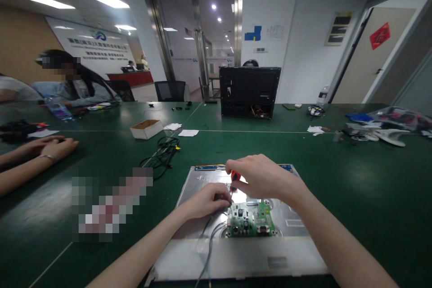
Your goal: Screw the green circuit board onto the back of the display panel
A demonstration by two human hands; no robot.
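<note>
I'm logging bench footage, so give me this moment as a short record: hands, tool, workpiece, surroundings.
Right hand: grips a red-and-black screwdriver, shaft pointing down
Left hand: fingertips by the screwdriver's tip; whether they hold anything is unclear
Workpiece: green circuit board on a flat silvery panel
Wires: lie across the panel, left of the board
Surface: green table
Beyond the panel, leftward: black cables, open white box

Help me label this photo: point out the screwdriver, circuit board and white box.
Screwdriver [235, 176]: head view, on its handle.
Circuit board [251, 219]: head view, near its middle.
White box [148, 132]: head view, front wall.
</note>
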